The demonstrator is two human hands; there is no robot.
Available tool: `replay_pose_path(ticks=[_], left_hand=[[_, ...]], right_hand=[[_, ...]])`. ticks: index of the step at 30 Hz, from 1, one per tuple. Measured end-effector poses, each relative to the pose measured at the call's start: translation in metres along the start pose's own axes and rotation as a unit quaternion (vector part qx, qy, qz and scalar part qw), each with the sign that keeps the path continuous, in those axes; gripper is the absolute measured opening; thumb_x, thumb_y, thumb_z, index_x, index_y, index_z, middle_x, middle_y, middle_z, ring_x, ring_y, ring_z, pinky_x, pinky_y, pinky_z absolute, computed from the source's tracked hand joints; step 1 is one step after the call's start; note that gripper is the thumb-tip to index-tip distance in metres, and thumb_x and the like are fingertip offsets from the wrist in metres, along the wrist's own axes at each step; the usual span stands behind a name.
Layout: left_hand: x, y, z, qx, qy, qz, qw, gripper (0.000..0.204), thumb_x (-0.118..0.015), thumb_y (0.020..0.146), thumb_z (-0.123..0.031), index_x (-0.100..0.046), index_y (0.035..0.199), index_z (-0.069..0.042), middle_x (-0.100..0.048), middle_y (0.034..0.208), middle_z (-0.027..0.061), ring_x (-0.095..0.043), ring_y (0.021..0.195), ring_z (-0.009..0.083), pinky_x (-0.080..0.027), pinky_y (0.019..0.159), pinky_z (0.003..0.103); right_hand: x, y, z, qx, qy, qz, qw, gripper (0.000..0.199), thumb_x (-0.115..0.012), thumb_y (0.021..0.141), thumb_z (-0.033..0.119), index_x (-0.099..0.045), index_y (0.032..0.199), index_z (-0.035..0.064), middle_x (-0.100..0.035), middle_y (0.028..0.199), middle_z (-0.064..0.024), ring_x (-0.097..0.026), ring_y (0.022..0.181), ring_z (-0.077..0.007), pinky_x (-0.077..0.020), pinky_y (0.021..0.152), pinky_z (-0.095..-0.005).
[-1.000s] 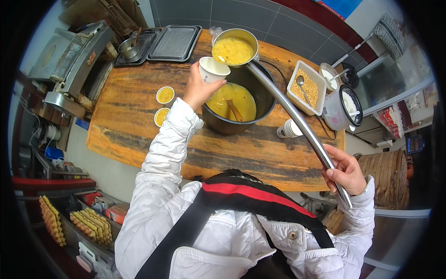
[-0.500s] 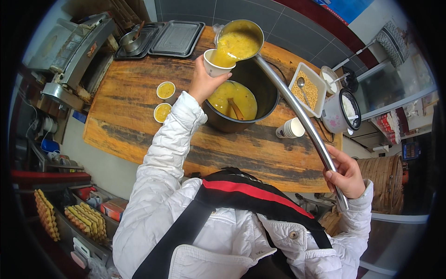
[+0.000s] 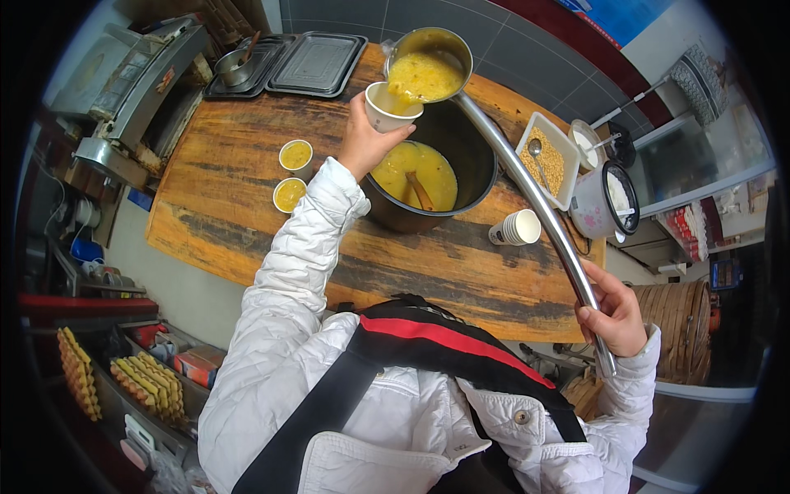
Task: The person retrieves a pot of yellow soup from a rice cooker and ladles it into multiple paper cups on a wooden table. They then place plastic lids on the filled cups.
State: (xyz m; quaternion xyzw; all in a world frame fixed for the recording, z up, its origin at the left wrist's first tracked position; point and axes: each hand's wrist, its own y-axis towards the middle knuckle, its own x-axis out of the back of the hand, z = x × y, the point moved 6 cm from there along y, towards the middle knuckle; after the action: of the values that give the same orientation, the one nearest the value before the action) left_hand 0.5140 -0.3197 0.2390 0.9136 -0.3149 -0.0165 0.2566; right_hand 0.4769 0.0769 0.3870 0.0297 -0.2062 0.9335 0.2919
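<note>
A: Head view, wooden table (image 3: 247, 206): dark pot (image 3: 461, 165) of yellow soup near far edge, long ladle (image 3: 527, 189) tipped above.

B: Right hand (image 3: 613, 311) closed round handle; left hand (image 3: 366, 140) gripping paper cup (image 3: 387, 107) under bowl.

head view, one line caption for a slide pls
Left hand holds a paper cup under a long-handled ladle of yellow soup, tipped by the right hand.
</note>
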Motion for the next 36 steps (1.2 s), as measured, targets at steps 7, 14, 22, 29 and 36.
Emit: replay_pose_path(ticks=[7, 14, 22, 29, 36], left_hand=[[0.001, 0.0, -0.004, 0.002, 0.002, -0.003, 1.0, 0.084, -0.084, 0.066, -0.023, -0.032, 0.127, 0.002, -0.05, 0.12, 0.0197, -0.054, 0.11, 0.0279, -0.047, 0.09, 0.037], [0.004, 0.0, -0.003, 0.013, -0.015, -0.015, 1.0, 0.083, -0.084, 0.066, -0.022, -0.033, 0.127, 0.0, -0.05, 0.121, 0.0183, -0.054, 0.11, 0.0266, -0.048, 0.09, 0.036], [0.006, 0.0, -0.004, -0.002, -0.024, -0.029, 0.999, 0.082, -0.084, 0.067, -0.021, -0.033, 0.127, -0.001, -0.05, 0.122, 0.0164, -0.054, 0.11, 0.0258, -0.048, 0.09, 0.036], [0.009, 0.0, -0.003, -0.004, -0.049, -0.039, 0.998, 0.083, -0.084, 0.067, -0.021, -0.032, 0.128, -0.002, -0.05, 0.121, 0.0159, -0.054, 0.11, 0.0252, -0.048, 0.09, 0.035], [0.013, 0.0, -0.006, -0.013, -0.085, -0.057, 0.995, 0.081, -0.084, 0.068, -0.018, -0.032, 0.128, -0.001, -0.05, 0.12, 0.0148, -0.054, 0.109, 0.0231, -0.047, 0.09, 0.034]], right_hand=[[0.0, -0.003, 0.0, -0.001, -0.012, -0.008, 1.0, 0.061, -0.056, 0.08, -0.008, -0.037, 0.138, -0.0023, -0.059, 0.104, -0.0078, -0.052, 0.058, -0.0063, -0.0422, 0.047, -0.0188], [0.002, -0.003, -0.002, 0.014, -0.045, -0.012, 0.999, 0.062, -0.057, 0.081, -0.007, -0.036, 0.139, -0.002, -0.058, 0.102, -0.007, -0.053, 0.059, -0.0059, -0.0427, 0.048, -0.019], [0.003, -0.003, -0.003, 0.017, -0.09, -0.017, 0.996, 0.063, -0.06, 0.08, -0.006, -0.037, 0.138, -0.0024, -0.058, 0.107, -0.0074, -0.057, 0.071, -0.0074, -0.0471, 0.06, -0.02], [0.005, -0.003, -0.002, 0.058, -0.139, -0.029, 0.988, 0.063, -0.063, 0.079, -0.003, -0.039, 0.137, -0.0043, -0.059, 0.115, -0.0088, -0.058, 0.097, -0.0126, -0.0454, 0.085, -0.0253], [0.003, -0.004, 0.006, 0.124, -0.258, -0.053, 0.957, 0.062, -0.064, 0.075, -0.003, -0.044, 0.133, -0.0029, -0.063, 0.105, -0.0078, -0.058, 0.078, -0.0076, -0.0469, 0.067, -0.0208]])
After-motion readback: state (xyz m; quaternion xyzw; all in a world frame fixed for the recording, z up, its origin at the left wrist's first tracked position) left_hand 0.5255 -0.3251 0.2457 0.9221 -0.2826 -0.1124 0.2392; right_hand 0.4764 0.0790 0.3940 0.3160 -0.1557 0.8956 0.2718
